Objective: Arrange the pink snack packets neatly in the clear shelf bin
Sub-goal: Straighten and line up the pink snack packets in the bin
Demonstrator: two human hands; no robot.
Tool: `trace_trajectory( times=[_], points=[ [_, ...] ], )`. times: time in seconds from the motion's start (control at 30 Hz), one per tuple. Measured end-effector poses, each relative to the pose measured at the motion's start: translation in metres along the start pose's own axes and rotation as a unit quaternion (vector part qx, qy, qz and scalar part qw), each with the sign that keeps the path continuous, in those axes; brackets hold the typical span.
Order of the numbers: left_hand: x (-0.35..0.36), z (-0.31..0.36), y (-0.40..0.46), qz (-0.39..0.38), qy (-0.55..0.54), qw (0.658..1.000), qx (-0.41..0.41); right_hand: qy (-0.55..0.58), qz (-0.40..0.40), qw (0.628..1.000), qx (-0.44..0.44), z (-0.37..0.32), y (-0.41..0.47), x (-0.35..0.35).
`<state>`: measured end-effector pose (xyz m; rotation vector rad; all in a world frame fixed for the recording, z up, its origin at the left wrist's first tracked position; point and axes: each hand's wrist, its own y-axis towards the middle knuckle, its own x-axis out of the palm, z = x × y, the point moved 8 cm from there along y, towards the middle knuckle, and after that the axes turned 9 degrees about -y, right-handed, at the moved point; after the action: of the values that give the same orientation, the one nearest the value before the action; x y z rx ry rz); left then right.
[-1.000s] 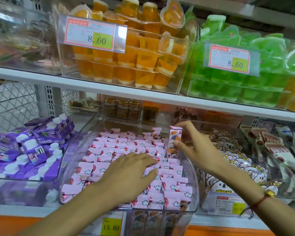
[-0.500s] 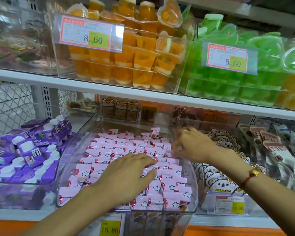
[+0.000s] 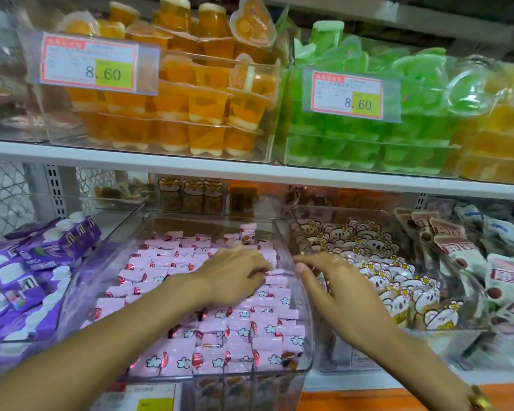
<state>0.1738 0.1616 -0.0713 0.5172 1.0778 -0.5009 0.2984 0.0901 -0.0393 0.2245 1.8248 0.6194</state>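
The small pink crinkle-wrapped snack packets (image 3: 220,330) were seen lying in overlapping rows inside the clear, round-cornered plastic shelf bin (image 3: 307,348), at the lower centre of the frame. They filled it almost to its front wall. The left hand (image 3: 235,277) was laid palm-down on the middle rows, its fingers curled and pressed onto the glossy wrappers, probably so that the slippery film would be kept flat and aligned. No packet was pinched in that grip. The right hand (image 3: 339,292) was held at the bin's right wall, fingers loosely spread and empty. Whether the rim was actually touched could not be told, since the hand was blurred. A single packet (image 3: 247,232) stood upright at the far row and was judged to need laying down. Purple cartons with white caps (image 3: 27,277) were stacked in the neighbouring bin at the lower left of the frame.
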Motion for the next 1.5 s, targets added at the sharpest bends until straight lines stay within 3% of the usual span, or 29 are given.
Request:
trace_trajectory(
  times=[0.1,0.17,0.27,0.33,0.5,1.0,1.13,1.37,1.5],
  points=[
    [0.005,-0.007,0.007,-0.041,0.016,0.999,0.005,0.019,-0.007,1.000,0.002,0.003,-0.003,0.002],
    [-0.001,-0.013,0.012,-0.051,-0.056,0.997,-0.010,0.020,-0.023,1.000,0.005,0.007,-0.005,0.006],
    [-0.023,-0.025,0.024,0.040,-0.151,0.987,-0.048,0.010,-0.038,0.999,0.004,0.010,-0.006,0.011],
    [-0.030,-0.033,0.030,0.086,-0.136,0.984,-0.070,0.012,-0.032,0.999,0.001,0.010,-0.006,0.011],
    [-0.010,-0.040,0.041,0.041,-0.051,0.992,-0.105,0.024,-0.028,0.999,-0.005,0.009,-0.005,0.011],
    [-0.006,-0.033,0.049,-0.016,-0.077,0.994,-0.072,0.022,-0.054,0.998,0.026,0.011,-0.003,0.016],
    [-0.008,-0.026,0.049,0.031,-0.053,0.995,-0.081,0.028,-0.046,0.998,0.032,0.012,0.001,0.015],
    [-0.026,-0.018,0.028,0.171,-0.179,0.966,-0.077,0.167,-0.007,0.980,0.104,0.020,0.018,0.003],
    [-0.057,-0.006,0.012,0.275,-0.322,0.904,-0.067,0.239,-0.010,0.960,0.146,0.025,0.023,-0.001]
  ],
)
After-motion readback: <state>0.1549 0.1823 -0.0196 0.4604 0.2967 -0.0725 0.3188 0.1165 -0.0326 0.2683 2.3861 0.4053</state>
